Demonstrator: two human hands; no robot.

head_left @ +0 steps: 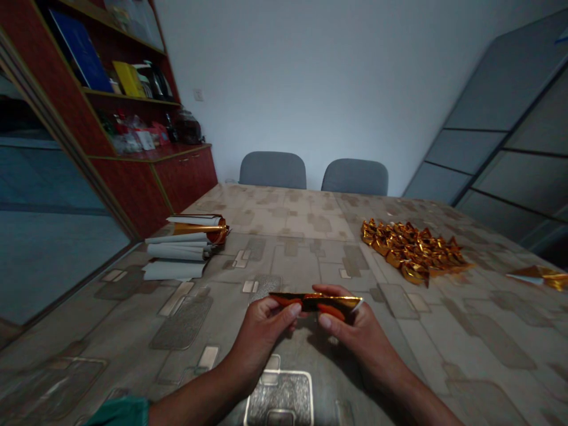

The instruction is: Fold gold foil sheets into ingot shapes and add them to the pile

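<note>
Paper rolls far left. L hand and R hand pinch gold foil strip mid-air, fingers narrow at each end. Looks light, slippery, prob creases easily; hold by edges. Folded foil pile right.

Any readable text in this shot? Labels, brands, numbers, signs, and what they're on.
Nothing is legible. The blue book and yellow box on the shelf show no readable lettering. The white label on the shelf packaging is too small and blurred to read. The gold foil strip shows no print.
</note>
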